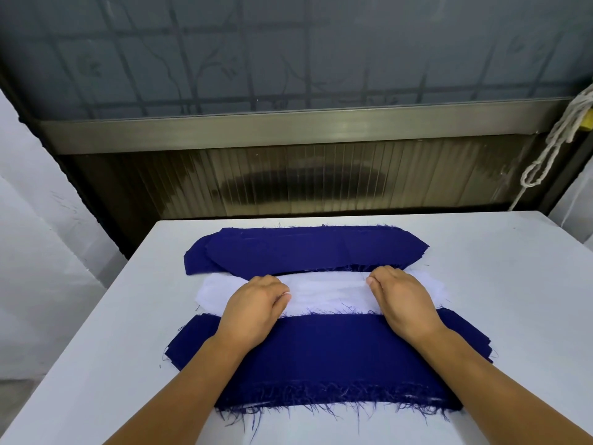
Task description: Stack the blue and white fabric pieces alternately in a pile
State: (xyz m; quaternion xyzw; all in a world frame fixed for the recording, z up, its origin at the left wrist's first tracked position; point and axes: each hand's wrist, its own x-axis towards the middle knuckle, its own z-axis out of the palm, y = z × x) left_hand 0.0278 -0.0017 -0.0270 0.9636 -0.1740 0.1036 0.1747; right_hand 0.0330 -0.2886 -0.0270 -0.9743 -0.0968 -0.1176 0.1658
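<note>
While both hands pinch the white piece [324, 292], left hand [256, 305], right hand [401, 300], blue pile [321, 358] near, blue pieces [305, 250] far, on tabletop [481, 268].

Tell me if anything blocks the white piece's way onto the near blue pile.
Nothing visible does. Both hands, left hand and right hand, rest on the white piece, which lies directly beside the near blue pile, whose top is bare apart from the forearms crossing it.

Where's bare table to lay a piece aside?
Bare table right of the white fabric and left of the near blue pile. Crowded centre: far blue pile, left hand, right hand.
</note>
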